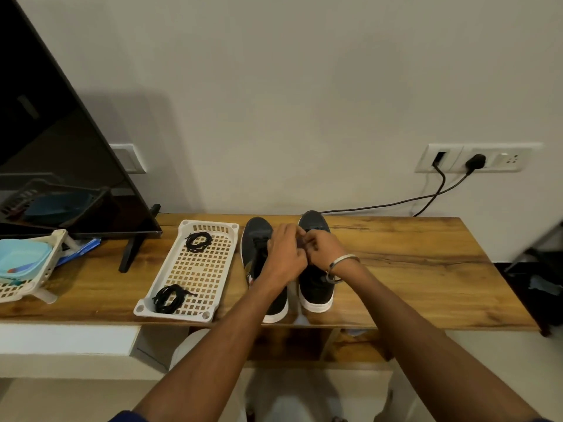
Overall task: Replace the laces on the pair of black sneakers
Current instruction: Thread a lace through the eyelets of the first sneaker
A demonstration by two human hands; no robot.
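both hands, left hand (pixel 285 254) and right hand (pixel 323 250), pinch at the lace of the right shoe (pixel 315 278) on the table (pixel 411 263); left shoe (pixel 257 257) just beside. 2 spare laces (pixel 198 241) wait in the tray (pixel 170 309). a hard tug could tighten a knot or slide the shoe off the near edge.

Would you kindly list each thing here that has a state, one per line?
left hand: fingers curled, working at the right sneaker's laces
right hand: fingers curled at the same laces
left sneaker: upright on table
right sneaker: upright on table
far lace bundle: coiled in tray
near lace bundle: coiled in tray
wall plug: plugged in
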